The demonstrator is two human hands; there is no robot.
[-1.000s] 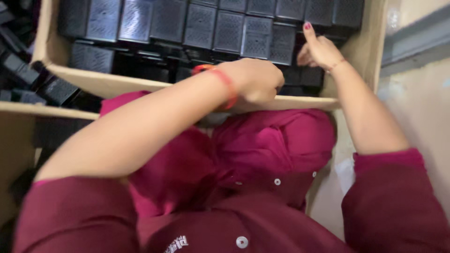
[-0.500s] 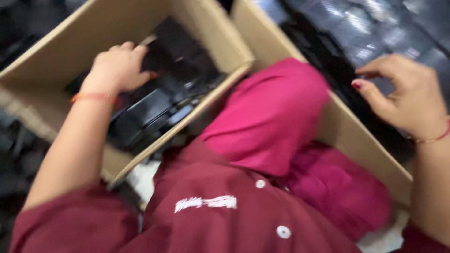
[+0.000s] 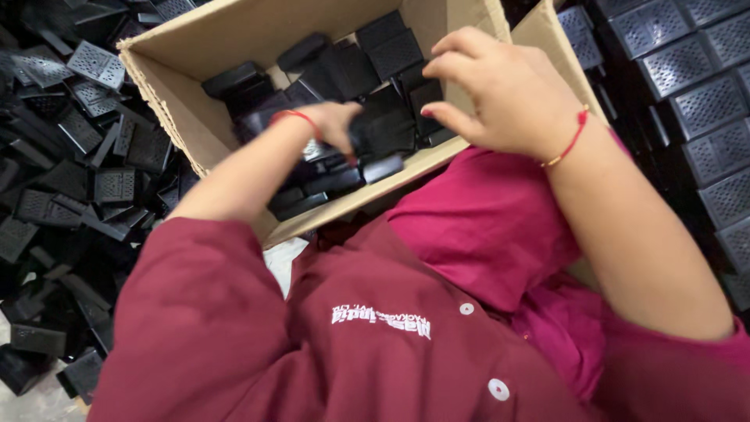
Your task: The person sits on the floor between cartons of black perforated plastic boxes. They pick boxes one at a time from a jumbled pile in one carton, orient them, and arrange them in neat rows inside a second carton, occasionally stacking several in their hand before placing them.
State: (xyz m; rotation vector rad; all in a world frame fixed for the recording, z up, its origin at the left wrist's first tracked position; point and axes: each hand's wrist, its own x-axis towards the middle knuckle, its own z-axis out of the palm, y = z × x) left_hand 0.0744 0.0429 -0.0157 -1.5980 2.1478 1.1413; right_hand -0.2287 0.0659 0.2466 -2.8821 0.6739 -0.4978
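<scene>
Since the earlier frame the right hand (image 3: 508, 98) had crossed from the right-hand carton to one cardboard box (image 3: 168, 82) at upper centre. Both hands met there: the left hand (image 3: 334, 125) gripped one black plastic piece (image 3: 387, 129), the right's curled fingers touching it, holding nothing.

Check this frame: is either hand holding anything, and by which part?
The left hand grips a black plastic piece by its near end, over the cardboard box. The right hand hovers beside it, fingers curled; whether it holds anything cannot be told.
</scene>
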